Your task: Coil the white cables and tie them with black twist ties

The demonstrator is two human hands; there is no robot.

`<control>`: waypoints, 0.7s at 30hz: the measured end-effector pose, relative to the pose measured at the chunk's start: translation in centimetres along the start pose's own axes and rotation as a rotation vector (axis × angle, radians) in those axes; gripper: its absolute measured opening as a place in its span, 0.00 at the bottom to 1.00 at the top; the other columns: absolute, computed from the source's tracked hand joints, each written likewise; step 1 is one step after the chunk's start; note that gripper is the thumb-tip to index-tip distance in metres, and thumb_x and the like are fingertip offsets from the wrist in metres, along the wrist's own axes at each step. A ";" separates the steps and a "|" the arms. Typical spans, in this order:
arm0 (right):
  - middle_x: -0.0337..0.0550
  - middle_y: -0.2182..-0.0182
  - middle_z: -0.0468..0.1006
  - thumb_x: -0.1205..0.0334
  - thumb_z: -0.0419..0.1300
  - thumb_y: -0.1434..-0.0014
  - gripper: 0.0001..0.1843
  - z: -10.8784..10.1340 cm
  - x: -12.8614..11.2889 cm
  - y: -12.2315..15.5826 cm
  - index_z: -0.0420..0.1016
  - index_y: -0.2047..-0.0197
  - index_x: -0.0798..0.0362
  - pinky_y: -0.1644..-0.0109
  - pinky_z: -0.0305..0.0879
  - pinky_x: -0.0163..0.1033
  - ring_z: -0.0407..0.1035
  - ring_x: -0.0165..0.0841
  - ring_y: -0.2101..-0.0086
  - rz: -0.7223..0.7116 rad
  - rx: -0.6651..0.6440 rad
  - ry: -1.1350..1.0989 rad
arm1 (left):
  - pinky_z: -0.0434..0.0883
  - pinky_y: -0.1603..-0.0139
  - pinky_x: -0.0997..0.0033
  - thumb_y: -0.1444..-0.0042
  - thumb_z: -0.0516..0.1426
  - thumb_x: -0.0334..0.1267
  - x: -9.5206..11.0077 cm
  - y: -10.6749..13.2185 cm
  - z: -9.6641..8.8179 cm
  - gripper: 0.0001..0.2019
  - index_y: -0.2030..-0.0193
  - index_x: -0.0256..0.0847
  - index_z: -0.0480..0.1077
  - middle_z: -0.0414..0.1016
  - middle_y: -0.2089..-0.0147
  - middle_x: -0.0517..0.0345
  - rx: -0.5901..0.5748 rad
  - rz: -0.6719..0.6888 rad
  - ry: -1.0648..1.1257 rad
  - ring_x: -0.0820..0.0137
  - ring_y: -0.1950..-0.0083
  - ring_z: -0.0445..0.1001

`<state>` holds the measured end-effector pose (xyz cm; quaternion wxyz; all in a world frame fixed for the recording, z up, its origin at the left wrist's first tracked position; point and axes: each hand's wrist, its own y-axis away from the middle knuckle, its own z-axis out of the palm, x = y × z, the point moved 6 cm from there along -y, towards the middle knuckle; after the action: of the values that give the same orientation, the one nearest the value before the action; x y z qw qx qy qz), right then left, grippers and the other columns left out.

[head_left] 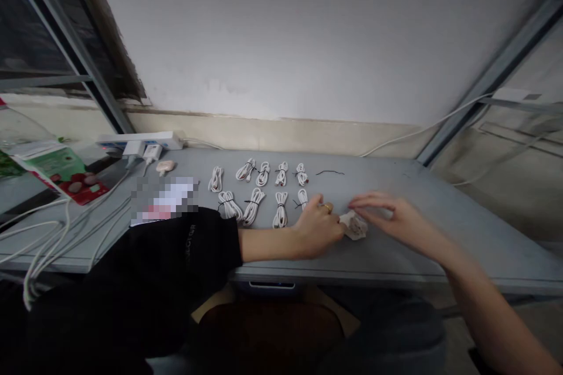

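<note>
1. Beyond both hands, coiled white cables (253, 206) lie in rows on a grey table (466, 234), below a white wall (281, 41).
2. Left hand (317, 226) curled, apparently pinching a crumpled white packet (354, 225) between the hands.
3. Right hand (398, 214) spread open, just beside the packet.

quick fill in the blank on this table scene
The left hand wears a ____ on one finger.
The coiled white cables lie in ____ rows on the grey table.
A loose ____ wire lies beside the back row.
A white ____ along the table's back edge holds white plugs.

ring; two; black; power strip
</note>
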<state>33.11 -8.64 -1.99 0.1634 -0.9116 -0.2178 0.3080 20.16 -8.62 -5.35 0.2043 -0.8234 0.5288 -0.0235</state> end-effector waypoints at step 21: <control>0.51 0.65 0.82 0.62 0.51 0.33 0.17 5.9 -1.4 5.5 0.80 0.63 0.56 0.57 0.74 0.49 0.75 0.40 0.64 -0.126 0.306 0.379 | 0.59 0.46 0.57 0.37 0.51 0.32 -0.1 1.8 -1.4 0.10 0.61 0.36 0.73 0.78 0.58 0.51 -0.056 -0.001 -0.030 0.61 0.50 0.71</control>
<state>30.00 -13.06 -8.16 0.3565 -0.9023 -0.1906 0.1500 18.19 -9.61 -4.76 0.1890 -0.8294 0.5256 0.0036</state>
